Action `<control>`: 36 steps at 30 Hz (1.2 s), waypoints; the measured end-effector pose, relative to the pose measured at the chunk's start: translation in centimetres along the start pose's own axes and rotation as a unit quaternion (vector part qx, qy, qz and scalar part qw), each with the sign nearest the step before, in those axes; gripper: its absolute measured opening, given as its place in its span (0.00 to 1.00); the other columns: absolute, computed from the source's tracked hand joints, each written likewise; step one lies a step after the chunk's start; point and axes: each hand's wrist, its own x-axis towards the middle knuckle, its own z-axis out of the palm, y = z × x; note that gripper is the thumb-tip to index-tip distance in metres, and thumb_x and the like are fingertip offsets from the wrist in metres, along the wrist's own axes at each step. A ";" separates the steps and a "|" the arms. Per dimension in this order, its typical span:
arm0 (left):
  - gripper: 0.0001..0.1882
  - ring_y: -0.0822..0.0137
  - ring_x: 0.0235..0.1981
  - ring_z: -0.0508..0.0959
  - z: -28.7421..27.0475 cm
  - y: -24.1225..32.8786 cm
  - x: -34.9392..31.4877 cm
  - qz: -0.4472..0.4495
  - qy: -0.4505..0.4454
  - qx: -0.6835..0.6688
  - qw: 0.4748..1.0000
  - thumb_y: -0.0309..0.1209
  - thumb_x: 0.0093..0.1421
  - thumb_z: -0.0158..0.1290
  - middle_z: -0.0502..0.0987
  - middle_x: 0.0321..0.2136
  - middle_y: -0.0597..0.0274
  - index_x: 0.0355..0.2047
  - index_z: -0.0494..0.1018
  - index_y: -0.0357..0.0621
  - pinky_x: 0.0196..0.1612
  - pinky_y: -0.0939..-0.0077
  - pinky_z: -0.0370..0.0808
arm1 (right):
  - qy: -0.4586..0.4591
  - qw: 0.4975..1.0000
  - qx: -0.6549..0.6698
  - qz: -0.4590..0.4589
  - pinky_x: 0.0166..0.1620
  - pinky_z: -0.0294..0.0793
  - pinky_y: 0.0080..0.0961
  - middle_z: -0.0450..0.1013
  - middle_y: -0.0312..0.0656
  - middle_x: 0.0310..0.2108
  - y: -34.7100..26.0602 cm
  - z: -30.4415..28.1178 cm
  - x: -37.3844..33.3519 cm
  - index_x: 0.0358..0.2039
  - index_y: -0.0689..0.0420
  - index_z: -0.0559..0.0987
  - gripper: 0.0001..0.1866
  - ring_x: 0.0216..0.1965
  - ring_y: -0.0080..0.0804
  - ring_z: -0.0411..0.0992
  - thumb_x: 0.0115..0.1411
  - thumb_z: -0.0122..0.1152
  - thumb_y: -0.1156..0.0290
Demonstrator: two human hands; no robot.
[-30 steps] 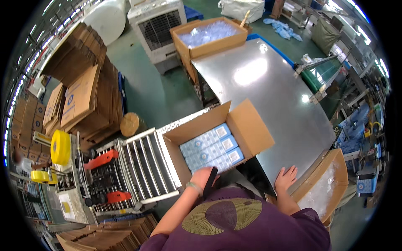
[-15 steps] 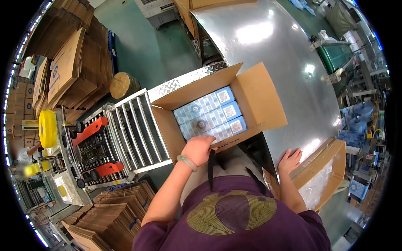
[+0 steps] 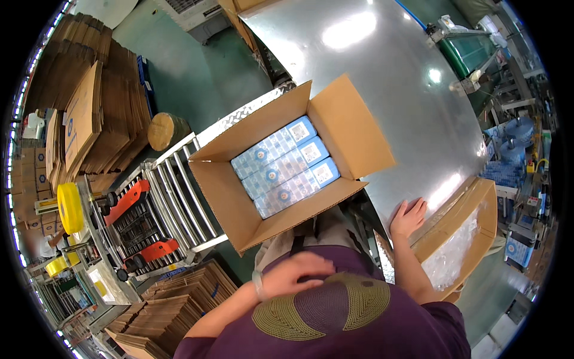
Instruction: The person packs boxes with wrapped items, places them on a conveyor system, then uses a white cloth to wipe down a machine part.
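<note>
1. Right now the big brown box sits open on the shiny metal table, just in front of the person, with all four flaps folded out
2. Inside it lie three blue and white packs, side by side, and they fill the top of the box
3. So the filling looks done, but the flaps are not shut yet and no tape is on them
4. One hand, the left hand, is pulled back against the purple shirt, blurry, fingers bent loosely, and it holds nothing that I can see
5. On the other side, the right hand lies flat on the table with its fingers spread, touching the edge of another brown box that has clear plastic in it
6. Next to the open box, silver rollers lead to a machine with orange parts
</note>
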 end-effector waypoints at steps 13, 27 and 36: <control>0.35 0.57 0.69 0.50 0.1 3.6 -7.0 -0.038 -0.070 -0.277 0.958 0.53 0.66 0.35 0.58 0.65 0.54 0.64 0.57 0.39 0.69 0.59 0.45 | 0.001 1.000 0.010 0.013 0.66 0.41 0.52 0.49 0.51 0.67 -0.3 -0.3 -0.1 0.65 0.58 0.56 0.35 0.68 0.46 0.46 0.64 0.44 0.49; 0.14 0.65 0.50 0.75 3.5 -2.1 -22.1 -0.335 0.110 -0.551 0.756 0.29 0.65 0.48 0.74 0.48 0.55 0.48 0.70 0.35 0.49 0.68 0.75 | 0.005 1.000 -0.010 -0.014 0.62 0.51 0.50 0.54 0.49 0.65 -0.3 -0.4 0.2 0.62 0.58 0.60 0.32 0.64 0.47 0.55 0.65 0.42 0.49; 0.26 0.69 0.44 0.77 16.1 -11.5 -24.7 -0.479 0.098 -0.420 0.764 0.42 0.54 0.61 0.74 0.46 0.66 0.50 0.71 0.46 0.41 0.68 0.79 | 0.057 0.996 -0.052 -0.035 0.58 0.58 0.51 0.58 0.47 0.63 0.7 0.7 0.3 0.62 0.58 0.61 0.34 0.62 0.47 0.58 0.65 0.39 0.44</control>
